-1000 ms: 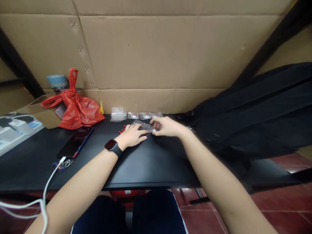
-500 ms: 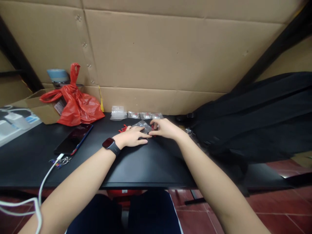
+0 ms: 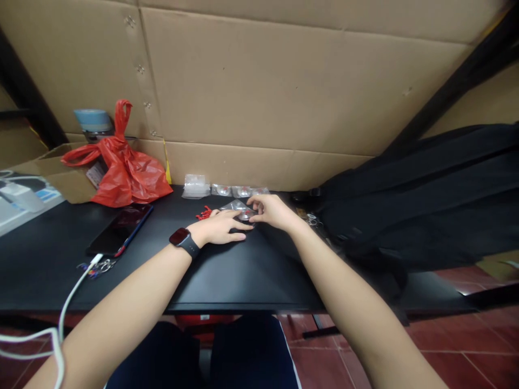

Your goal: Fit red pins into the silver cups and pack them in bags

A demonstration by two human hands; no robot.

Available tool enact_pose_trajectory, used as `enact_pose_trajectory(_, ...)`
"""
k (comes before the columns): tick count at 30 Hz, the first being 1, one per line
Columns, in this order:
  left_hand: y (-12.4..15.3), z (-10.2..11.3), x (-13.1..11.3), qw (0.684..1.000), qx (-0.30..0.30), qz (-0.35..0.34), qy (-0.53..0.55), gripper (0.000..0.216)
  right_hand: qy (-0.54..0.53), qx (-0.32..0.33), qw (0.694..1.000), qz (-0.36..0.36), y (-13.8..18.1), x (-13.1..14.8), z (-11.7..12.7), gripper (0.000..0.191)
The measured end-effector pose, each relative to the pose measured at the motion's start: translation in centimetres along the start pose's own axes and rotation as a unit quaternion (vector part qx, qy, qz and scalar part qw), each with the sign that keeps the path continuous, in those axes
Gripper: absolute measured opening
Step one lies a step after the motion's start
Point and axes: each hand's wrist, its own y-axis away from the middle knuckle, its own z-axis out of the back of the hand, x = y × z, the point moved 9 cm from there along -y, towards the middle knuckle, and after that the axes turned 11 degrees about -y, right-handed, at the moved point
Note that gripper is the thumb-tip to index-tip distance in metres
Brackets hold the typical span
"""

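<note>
A small clear plastic bag (image 3: 232, 206) lies on the black table, with a round silver-and-red item (image 3: 245, 214) showing inside it. My left hand (image 3: 221, 227), with a dark watch on the wrist, rests palm down over the bag's near side, its fingers spread. At the bag's right end is my right hand (image 3: 270, 210). Its thumb and forefinger curve apart beside the round item, and I see nothing gripped between them. A small heap of red pieces (image 3: 205, 213) lies just behind my left hand, partly hidden by it.
Several bagged round items (image 3: 242, 192) line the back beside a stack of clear bags (image 3: 195, 187). Leftward are a phone (image 3: 120, 229) on a white cable, a red plastic bag (image 3: 130, 175) and a cardboard box (image 3: 68, 173). A black fabric bag (image 3: 425, 194) fills the right.
The round item now shows inside the clear bag; before, something red was at my right fingertips. My right hand's fingers have loosened slightly. My left hand stays in place.
</note>
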Motion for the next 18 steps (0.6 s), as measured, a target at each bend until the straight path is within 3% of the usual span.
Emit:
enact_pose_trajectory(7, -0.1, -0.5, 0.5, 1.0, -0.003, 0.005, 0.012, 0.042, 0.047, -0.091, 0.995, -0.004, -0.6, -2.0, 0.3, 0.038)
enact_pose_trajectory(12, 0.0, -0.6, 0.7, 1.0, 0.012, 0.016, 0.022, 0.044, 0.075, -0.112, 0.991, -0.014, -0.8, -2.0, -0.5, 0.028)
enact_pose_trajectory(18, 0.2, -0.1, 0.4, 1.0, 0.017, 0.006, 0.021, 0.04, 0.109, -0.106, 0.988, 0.032, -1.3, -0.9, -1.9, 0.006)
